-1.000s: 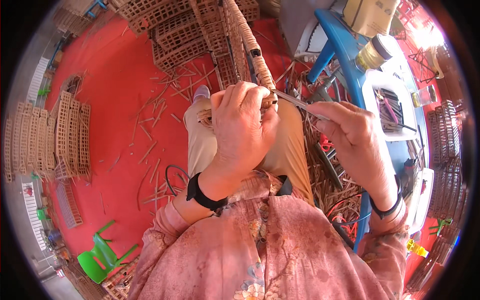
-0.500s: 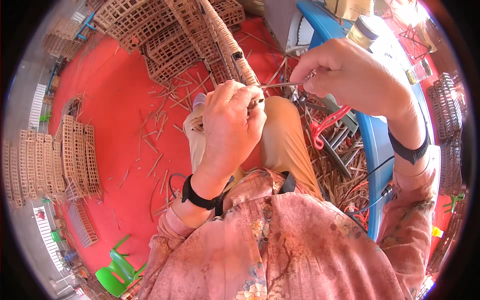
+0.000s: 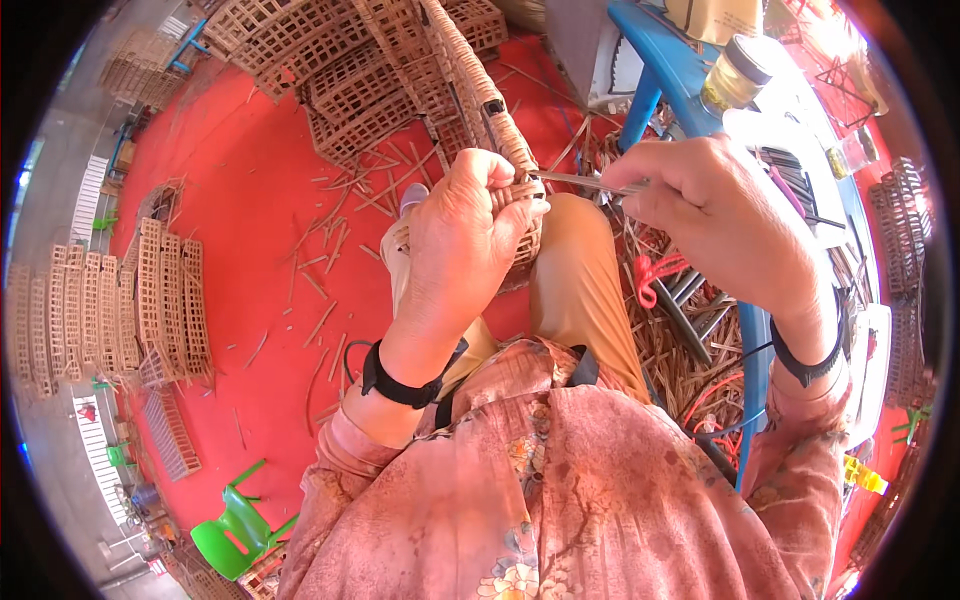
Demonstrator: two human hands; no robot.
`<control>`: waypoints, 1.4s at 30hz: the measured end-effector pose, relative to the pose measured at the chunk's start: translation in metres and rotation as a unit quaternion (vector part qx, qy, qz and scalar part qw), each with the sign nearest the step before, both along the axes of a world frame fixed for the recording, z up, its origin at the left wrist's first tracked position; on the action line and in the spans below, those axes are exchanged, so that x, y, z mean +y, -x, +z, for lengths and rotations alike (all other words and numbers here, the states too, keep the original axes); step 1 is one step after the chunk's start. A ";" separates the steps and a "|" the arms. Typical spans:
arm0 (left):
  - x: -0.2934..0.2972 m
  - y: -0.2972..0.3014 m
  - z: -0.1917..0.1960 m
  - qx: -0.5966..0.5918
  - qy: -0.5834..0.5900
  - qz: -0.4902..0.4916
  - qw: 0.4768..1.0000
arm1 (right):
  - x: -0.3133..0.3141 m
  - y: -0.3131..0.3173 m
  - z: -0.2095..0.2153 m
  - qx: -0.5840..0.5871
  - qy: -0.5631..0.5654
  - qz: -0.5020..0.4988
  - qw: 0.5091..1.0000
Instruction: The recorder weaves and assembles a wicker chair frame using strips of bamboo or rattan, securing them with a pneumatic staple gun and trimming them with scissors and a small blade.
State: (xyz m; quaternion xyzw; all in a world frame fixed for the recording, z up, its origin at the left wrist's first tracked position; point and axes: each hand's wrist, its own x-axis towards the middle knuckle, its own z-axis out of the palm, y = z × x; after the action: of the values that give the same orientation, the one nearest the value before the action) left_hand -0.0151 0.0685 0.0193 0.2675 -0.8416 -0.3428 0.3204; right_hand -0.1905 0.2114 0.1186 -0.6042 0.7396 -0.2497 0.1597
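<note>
A long woven cane piece (image 3: 470, 85) with an openwork side and a tightly wrapped rim stretches away from my lap, its near end between my knees. My left hand (image 3: 460, 225) is closed around that near end, thumb and forefinger at the rim. In my right hand (image 3: 715, 205), pinched fingers hold a thin, narrow strip (image 3: 585, 181). Its far tip meets the rim beside my left thumb. Whether the strip is cane or a slim metal tool I cannot tell. Dark gaps show in the rim's wrapping.
Openwork woven panels (image 3: 165, 300) stand at left. Cut strips litter the red floor (image 3: 250, 200). At right are a blue stool (image 3: 640, 105), a lidded jar (image 3: 735, 75), a red looped cord (image 3: 655, 275) and a heap of cane scraps (image 3: 720, 370). A green chair (image 3: 235, 535) stands lower left.
My left fingers have shifted on the woven end, uncovering more of it. My right hand has moved slightly right and down, with a longer stretch of the strip now showing.
</note>
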 end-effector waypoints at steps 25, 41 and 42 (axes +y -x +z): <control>-0.008 0.004 0.007 -0.039 0.113 -0.029 0.992 | -0.007 -0.009 0.009 0.178 0.193 0.094 0.960; -0.006 0.000 -0.009 -0.071 0.309 -0.007 0.948 | -0.011 -0.016 0.022 0.197 -0.047 0.038 0.979; -0.006 0.002 -0.008 -0.056 0.312 -0.012 0.949 | -0.008 -0.016 0.019 0.197 -0.047 0.036 0.979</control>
State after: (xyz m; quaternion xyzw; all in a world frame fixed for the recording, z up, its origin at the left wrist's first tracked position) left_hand -0.0169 0.0625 0.0110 0.1630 -0.9261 -0.0518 0.3362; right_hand -0.1744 0.2031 0.1380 -0.6597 0.7451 -0.0852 0.0483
